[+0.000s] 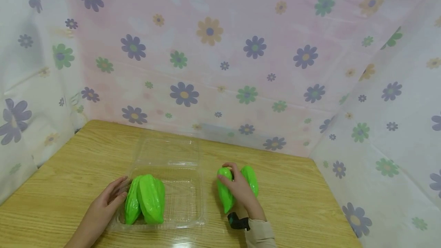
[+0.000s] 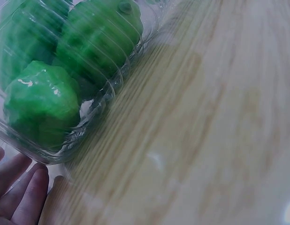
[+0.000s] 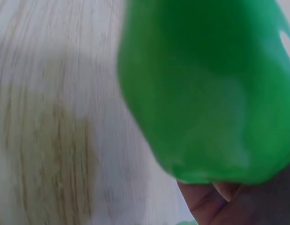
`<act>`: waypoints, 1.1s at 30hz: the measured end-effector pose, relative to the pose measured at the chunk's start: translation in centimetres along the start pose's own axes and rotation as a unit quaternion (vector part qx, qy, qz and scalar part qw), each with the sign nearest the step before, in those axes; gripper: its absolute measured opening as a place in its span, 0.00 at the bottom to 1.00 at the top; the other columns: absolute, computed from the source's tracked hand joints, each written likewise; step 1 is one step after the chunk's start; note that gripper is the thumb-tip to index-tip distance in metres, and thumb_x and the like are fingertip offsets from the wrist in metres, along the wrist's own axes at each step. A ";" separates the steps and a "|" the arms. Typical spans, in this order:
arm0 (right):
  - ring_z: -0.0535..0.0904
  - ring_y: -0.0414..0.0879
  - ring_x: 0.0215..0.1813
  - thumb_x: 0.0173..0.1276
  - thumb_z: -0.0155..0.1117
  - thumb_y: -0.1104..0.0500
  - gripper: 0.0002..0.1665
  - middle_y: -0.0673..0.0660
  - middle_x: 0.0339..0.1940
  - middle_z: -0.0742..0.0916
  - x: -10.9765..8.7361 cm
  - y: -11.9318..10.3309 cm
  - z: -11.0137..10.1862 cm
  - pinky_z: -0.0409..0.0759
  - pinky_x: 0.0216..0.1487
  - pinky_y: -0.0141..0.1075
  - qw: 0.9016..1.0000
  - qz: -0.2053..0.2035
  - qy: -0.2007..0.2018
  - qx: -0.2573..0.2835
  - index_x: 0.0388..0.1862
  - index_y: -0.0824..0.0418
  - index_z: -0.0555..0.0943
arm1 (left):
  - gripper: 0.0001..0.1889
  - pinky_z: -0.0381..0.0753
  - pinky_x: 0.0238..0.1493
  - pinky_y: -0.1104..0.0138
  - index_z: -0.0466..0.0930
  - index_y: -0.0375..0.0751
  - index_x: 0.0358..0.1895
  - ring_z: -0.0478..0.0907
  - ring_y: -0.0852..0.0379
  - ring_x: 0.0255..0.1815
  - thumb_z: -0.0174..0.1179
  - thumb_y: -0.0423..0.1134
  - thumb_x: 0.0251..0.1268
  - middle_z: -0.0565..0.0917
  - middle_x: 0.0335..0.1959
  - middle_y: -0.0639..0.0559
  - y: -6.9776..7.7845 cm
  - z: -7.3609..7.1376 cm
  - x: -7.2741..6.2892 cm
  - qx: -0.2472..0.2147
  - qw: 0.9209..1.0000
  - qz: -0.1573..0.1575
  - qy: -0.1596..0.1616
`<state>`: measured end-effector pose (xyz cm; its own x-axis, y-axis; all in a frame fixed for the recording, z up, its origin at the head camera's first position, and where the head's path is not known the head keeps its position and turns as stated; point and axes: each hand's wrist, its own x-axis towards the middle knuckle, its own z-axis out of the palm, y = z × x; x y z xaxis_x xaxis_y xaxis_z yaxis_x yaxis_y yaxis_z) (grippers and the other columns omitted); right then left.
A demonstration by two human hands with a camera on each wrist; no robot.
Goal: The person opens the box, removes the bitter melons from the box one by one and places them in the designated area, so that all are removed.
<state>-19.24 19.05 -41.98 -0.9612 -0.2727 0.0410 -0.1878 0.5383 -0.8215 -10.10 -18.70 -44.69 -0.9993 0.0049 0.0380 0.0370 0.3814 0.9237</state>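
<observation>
A clear plastic clamshell box [image 1: 202, 206] lies on the table with its lid laid back. Several bright green ridged gourds [image 1: 151, 202] sit in its left half; the left wrist view shows them through the clear wall. My left hand [image 1: 101, 208] is at the box's left side, its fingers [image 2: 30, 199] relaxed against or just beside the wall. Right of the box, my right hand [image 1: 241, 190] grips another green gourd [image 1: 224, 194] between thumb and fingers. That gourd [image 3: 206, 93] fills much of the right wrist view. Behind this hand lies one more green gourd [image 1: 250, 179], partly hidden.
The wood-grain table [image 1: 293, 209] extends to both sides of the box. Flower-printed curtains [image 1: 220, 68] enclose it at the back, left and right. The raised lid [image 1: 167, 152] lies toward the back curtain. A black strap [image 1: 238, 222] is on the right wrist.
</observation>
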 end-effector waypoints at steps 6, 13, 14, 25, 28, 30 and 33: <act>0.74 0.47 0.43 0.64 0.53 0.42 0.29 0.57 0.49 0.76 -0.3 -0.5 -0.4 0.73 0.37 0.40 1.000 0.012 0.002 -0.007 0.61 0.50 0.62 | 0.30 0.63 0.44 0.85 0.51 0.49 0.69 0.62 0.50 0.60 0.42 0.56 0.66 0.63 0.64 0.44 0.1 0.1 0.0 0.004 1.000 0.002 0.000; 0.74 0.49 0.44 0.66 0.53 0.46 0.27 0.60 0.50 0.74 -1.0 -2.2 -0.6 0.73 0.36 0.41 1.000 0.024 0.002 -0.011 0.60 0.52 0.62 | 0.30 0.64 0.44 0.85 0.51 0.49 0.69 0.62 0.70 0.56 0.43 0.55 0.66 0.62 0.64 0.45 0.2 0.0 -0.1 -0.008 1.000 0.005 0.000; 0.74 0.49 0.44 0.65 0.54 0.44 0.28 0.60 0.51 0.74 -0.9 -1.8 -0.5 0.73 0.37 0.42 1.000 0.026 0.004 -0.013 0.61 0.52 0.62 | 0.30 0.64 0.44 0.85 0.51 0.49 0.69 0.62 0.70 0.56 0.43 0.55 0.66 0.62 0.64 0.45 0.2 0.0 -0.1 -0.009 1.000 0.004 0.000; 0.72 0.54 0.50 0.65 0.54 0.46 0.28 0.64 0.56 0.72 -0.9 -1.5 -0.4 0.73 0.40 0.46 0.999 0.030 0.009 -0.014 0.61 0.52 0.63 | 0.30 0.65 0.44 0.84 0.51 0.50 0.69 0.60 0.80 0.51 0.43 0.55 0.67 0.62 0.64 0.44 -0.1 -0.1 -0.1 -0.005 1.000 0.001 -0.002; 0.71 0.57 0.52 0.66 0.54 0.47 0.28 0.66 0.57 0.71 -1.4 -2.7 -0.6 0.73 0.41 0.48 1.000 0.026 0.008 -0.011 0.62 0.54 0.63 | 0.29 0.65 0.44 0.84 0.52 0.49 0.68 0.59 0.84 0.49 0.43 0.54 0.67 0.63 0.64 0.44 -0.1 -0.1 -0.1 -0.009 1.000 0.007 -0.001; 0.70 0.58 0.53 0.66 0.53 0.47 0.28 0.66 0.58 0.70 -1.4 -2.6 -0.6 0.73 0.42 0.49 1.000 0.025 0.007 -0.011 0.62 0.55 0.63 | 0.30 0.65 0.44 0.84 0.52 0.49 0.68 0.59 0.83 0.49 0.43 0.54 0.67 0.62 0.64 0.44 -0.1 0.0 0.0 -0.011 1.000 0.007 -0.001; 0.68 0.59 0.56 0.66 0.53 0.46 0.29 0.65 0.60 0.69 -1.0 -1.3 -0.4 0.72 0.43 0.51 0.999 0.026 0.009 -0.019 0.63 0.54 0.63 | 0.30 0.65 0.44 0.84 0.52 0.49 0.68 0.59 0.83 0.49 0.43 0.55 0.67 0.62 0.64 0.44 -0.1 0.0 0.0 -0.010 1.000 0.004 -0.002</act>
<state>-18.14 18.89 -40.72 -0.9731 -0.2303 0.0091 -0.1451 0.5812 -0.8007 -10.12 -18.77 -44.78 -0.9990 0.0122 0.0433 0.0447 0.3625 0.9309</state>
